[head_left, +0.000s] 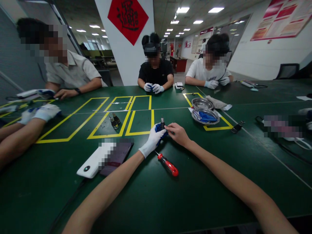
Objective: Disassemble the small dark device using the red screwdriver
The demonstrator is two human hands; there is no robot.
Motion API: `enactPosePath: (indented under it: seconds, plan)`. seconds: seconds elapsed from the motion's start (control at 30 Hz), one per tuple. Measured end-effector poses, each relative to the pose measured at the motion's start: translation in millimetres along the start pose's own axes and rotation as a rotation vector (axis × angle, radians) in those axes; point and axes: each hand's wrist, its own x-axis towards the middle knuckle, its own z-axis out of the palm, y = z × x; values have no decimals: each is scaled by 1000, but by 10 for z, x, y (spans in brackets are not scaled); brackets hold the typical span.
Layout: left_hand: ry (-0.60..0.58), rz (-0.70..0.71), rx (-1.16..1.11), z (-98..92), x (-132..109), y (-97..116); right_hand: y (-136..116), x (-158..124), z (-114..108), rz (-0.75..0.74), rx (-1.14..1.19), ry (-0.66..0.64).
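Observation:
My left hand (154,139), in a white glove with a blue palm, is closed around a small black cylindrical connector (162,124) with a metal tip. It stands upright in the grip. Bare and pinched, my right hand (179,134) has its fingertips at the connector's right side; whatever they hold is too small to make out. Just below the hands, a red and black screwdriver (168,165) lies on the green table (195,195), its shaft pointing toward the left glove. Two similar connectors (114,121) stand inside a yellow taped outline to the left.
Left of my forearm lie a white power bank (94,162) and a dark phone-like slab (119,157). Two metal bowls (206,123), one with blue cloth (206,116) in it, sit at the right beside another black connector (238,126). Several co-workers sit around the table.

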Motion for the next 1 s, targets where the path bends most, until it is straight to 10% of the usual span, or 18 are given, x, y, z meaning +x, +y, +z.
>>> enactPosePath:
  seconds: [0.23, 0.4, 0.53, 1.0]
  plan:
    - [5, 18, 119, 2, 9, 21, -488, -220, -158, 233, 98, 24]
    - [-8, -61, 140, -36, -54, 68, -880, -531, -413, 252, 180, -406]
    - [-23, 39, 419, -141, -186, 179, -856, -623, -554, 374, 251, -496]
    - [24, 87, 499, -190, -464, 322, -42, -692, -764, 725, 907, 462]
